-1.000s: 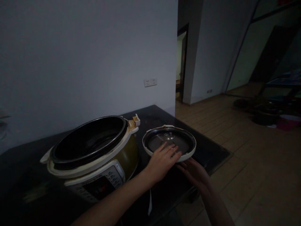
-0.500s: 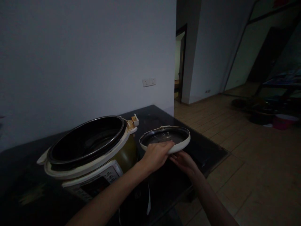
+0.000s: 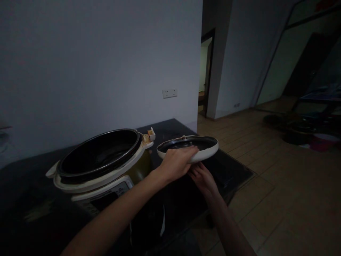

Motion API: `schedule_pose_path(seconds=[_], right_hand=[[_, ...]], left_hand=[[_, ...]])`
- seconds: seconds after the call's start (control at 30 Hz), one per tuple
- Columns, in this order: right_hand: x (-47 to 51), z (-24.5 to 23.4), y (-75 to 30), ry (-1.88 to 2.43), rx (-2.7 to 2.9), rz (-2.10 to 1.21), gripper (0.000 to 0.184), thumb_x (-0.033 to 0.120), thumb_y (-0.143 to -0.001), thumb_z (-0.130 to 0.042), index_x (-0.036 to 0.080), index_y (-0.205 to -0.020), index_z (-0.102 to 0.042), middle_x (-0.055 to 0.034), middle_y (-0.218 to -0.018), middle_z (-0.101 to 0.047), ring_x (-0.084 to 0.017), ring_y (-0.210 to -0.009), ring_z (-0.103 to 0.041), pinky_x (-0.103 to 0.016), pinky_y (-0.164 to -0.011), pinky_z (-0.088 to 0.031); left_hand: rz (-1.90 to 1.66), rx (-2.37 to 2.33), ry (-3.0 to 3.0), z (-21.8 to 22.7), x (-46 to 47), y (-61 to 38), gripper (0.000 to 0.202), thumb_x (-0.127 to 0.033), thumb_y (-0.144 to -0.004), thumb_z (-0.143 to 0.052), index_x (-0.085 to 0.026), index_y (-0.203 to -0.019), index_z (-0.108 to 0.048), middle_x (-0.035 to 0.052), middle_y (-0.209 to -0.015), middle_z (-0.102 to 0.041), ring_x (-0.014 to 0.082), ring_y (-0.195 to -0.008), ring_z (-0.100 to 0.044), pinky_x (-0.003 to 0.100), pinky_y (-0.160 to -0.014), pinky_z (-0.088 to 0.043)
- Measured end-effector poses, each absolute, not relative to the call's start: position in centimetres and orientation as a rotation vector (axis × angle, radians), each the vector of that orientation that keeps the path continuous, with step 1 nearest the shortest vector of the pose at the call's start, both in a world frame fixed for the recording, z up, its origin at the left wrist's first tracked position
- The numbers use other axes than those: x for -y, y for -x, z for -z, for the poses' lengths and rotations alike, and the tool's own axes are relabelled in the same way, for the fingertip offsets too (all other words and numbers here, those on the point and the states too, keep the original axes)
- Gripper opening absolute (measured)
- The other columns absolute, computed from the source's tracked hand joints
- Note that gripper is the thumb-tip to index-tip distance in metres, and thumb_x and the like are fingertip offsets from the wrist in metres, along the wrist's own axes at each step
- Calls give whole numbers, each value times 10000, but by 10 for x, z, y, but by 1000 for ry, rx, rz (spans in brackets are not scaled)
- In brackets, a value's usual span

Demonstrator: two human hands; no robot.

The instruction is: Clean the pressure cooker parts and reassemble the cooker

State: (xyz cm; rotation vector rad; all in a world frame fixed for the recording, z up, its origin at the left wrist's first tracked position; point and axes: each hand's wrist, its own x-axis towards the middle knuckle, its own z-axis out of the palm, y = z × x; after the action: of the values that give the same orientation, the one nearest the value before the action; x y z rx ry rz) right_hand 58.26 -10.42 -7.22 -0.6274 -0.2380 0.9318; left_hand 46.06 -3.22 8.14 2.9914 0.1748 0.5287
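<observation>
A round white cooker lid (image 3: 207, 147) with a dark metal inner face is held upside down, level, above the dark table (image 3: 234, 170). My left hand (image 3: 176, 161) grips its near rim from above, fingers curled over the edge. My right hand (image 3: 202, 177) is under the lid, palm up, supporting its underside. To the left stands an open yellow-and-white electric cooker (image 3: 103, 163) with a dark inner pot and a control panel on its front.
A white wall with a double socket (image 3: 169, 93) runs behind the table. A doorway (image 3: 207, 71) and tiled floor (image 3: 279, 185) lie to the right. Dark pots and a pink basin (image 3: 319, 142) sit on the floor far right.
The lid has been lifted off the table and levelled. My left hand moved from lying flat on its inner face to gripping the rim; my right hand slid under it.
</observation>
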Motion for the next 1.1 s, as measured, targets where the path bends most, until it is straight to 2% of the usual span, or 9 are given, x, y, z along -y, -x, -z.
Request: schedule_pose_path(seconds=[0.1,0.2,0.33,0.4,0.5,0.6,0.77,0.87,1.1], right_hand=[[107,38,-572,620,282,-760,346,218,-684,-772,280,-1007,-666,12,-1071,-706,-182,-1140,-620,-367,-915,-541],[108,-6,-559,619,379,-511,395,300,-729,-754,301,-1112,-654,-9,-1297,-620,-205,-1283,-520,-412,-1017,-472],[105,-63,-553,663,525,-215,541,375,-763,-729,305,-1277,-576,-39,-1407,-541,-220,-1307,-496,-448,-1109,-379],[102,-90,-552,708,619,-103,622,408,-780,-706,330,-1363,-505,-47,-1405,-533,-226,-1279,-509,-453,-1083,-409],[97,-130,-544,782,782,61,724,411,-801,-682,378,-1459,-383,-61,-1408,-495,-225,-1199,-537,-400,-970,-503],[90,-165,-524,838,943,211,755,398,-827,-650,388,-1500,-309,-75,-1379,-450,-225,-1146,-533,-373,-910,-530],[71,-199,-471,913,1199,376,830,377,-836,-649,361,-1539,-209,-101,-1298,-420,-269,-1187,-478,-457,-990,-474],[54,-203,-438,941,1320,442,779,341,-883,-596,375,-1541,-180,-100,-1251,-448,-270,-1143,-501,-494,-1019,-439],[29,-201,-384,1105,1658,611,710,350,-908,-516,289,-1549,-218,-122,-1151,-513,-267,-956,-574,-439,-849,-520]], left_hand=[[-720,-132,-2962,-105,40,-455,496,-141,-843,-572,-172,-1337,-530,99,-1362,-613,263,-1210,-612,412,-961,-513],[-983,-101,-2868,-134,50,-447,479,-172,-825,-619,-187,-1301,-563,88,-1249,-689,268,-1091,-675,384,-864,-539],[-1335,-52,-2646,-174,61,-430,462,-193,-774,-698,-203,-1228,-610,48,-1056,-747,220,-896,-707,315,-766,-526],[-1482,13,-2509,-193,62,-419,464,-200,-751,-729,-200,-1203,-625,30,-1039,-735,205,-904,-688,298,-788,-515],[-1686,74,-2239,-218,55,-398,457,-234,-699,-788,-186,-1135,-659,15,-1039,-703,224,-988,-653,315,-869,-501],[-1841,64,-1953,-232,39,-372,470,-260,-642,-834,-172,-1076,-676,17,-1004,-684,235,-993,-642,333,-894,-502],[-1931,67,-1486,-230,10,-317,452,-223,-591,-863,-193,-1004,-681,-12,-920,-690,150,-852,-648,228,-781,-519],[-1916,22,-1243,-214,-2,-283,473,-218,-551,-881,-212,-977,-675,-30,-889,-706,126,-794,-656,203,-743,-529],[-1831,-116,-900,-164,-31,-223,468,-267,-548,-892,-235,-968,-690,-20,-905,-755,136,-767,-696,220,-724,-573]])
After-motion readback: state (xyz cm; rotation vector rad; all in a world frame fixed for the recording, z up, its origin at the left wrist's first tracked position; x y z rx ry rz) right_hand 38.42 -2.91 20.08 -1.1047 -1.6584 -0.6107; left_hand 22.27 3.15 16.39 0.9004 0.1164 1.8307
